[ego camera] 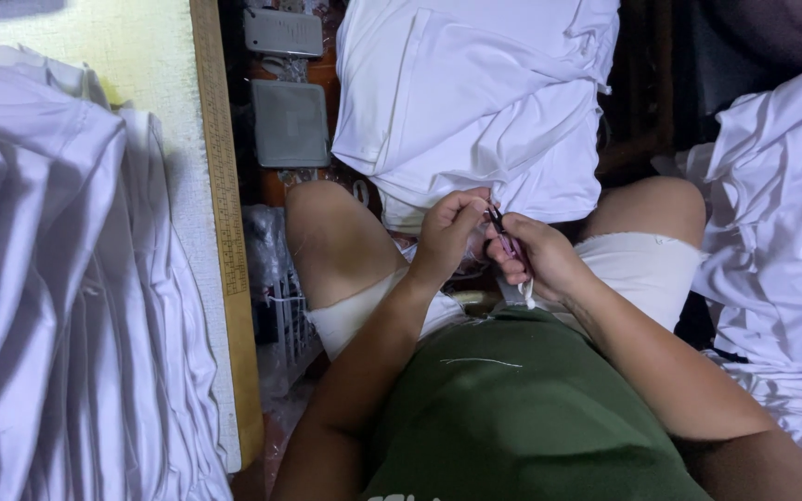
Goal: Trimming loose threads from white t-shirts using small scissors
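Note:
I sit with a pile of white garments [475, 102] lying over my knees. My left hand [449, 234] pinches the near edge of the white cloth, fingers closed on it. My right hand [536, 258] grips a small thread snipper [505, 237] with a pink handle, its dark tip pointing up at the cloth edge right beside my left fingers. A white thread lies across my green shirt [512, 408].
A table [164, 65] on my left bears a heap of white garments [58, 297], with a wooden ruler [225, 186] along its edge. More white cloth [782, 232] is piled on the right. Grey flat boxes [290, 121] and plastic bags lie on the floor ahead.

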